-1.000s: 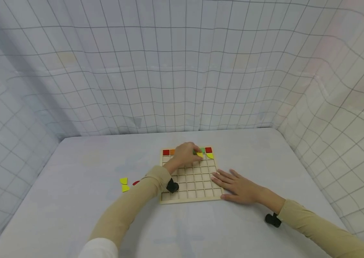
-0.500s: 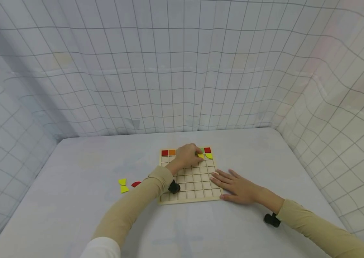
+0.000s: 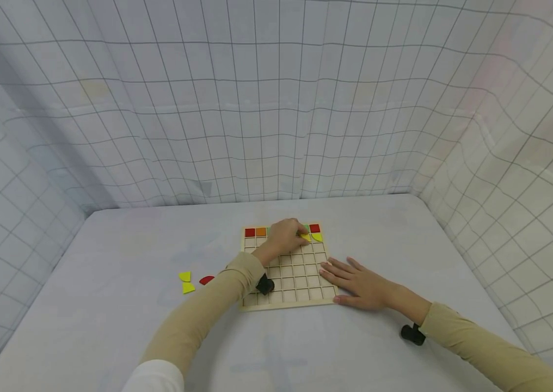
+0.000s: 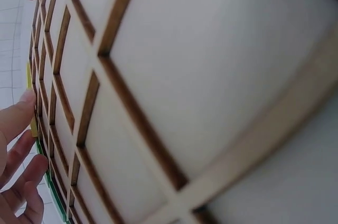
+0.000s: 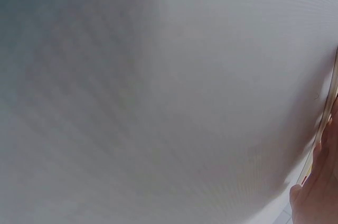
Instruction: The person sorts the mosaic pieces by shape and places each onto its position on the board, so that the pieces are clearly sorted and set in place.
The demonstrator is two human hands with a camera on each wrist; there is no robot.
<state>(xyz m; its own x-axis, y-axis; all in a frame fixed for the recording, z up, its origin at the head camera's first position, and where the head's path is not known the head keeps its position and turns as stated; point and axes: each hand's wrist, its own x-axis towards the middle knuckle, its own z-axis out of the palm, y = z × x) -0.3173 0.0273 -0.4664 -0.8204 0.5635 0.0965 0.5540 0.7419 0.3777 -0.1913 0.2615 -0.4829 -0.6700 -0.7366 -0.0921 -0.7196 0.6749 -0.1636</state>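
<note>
Left hand (image 3: 284, 237) pinching a yellow piece (image 3: 305, 238)
The piece is at the gridded board's (image 3: 288, 307) second row from the far edge — right hand (image 3: 362, 284) lies flat, fingers straight, at the board's right edge.

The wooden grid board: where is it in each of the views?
Head: the board is below centre, partly under the left hand.
Left wrist: it fills most of the picture.
Right wrist: a thin strip at the right border.
Shared landmark: the right hand, lower right in head and right wrist, probably also top left in left wrist.
</note>
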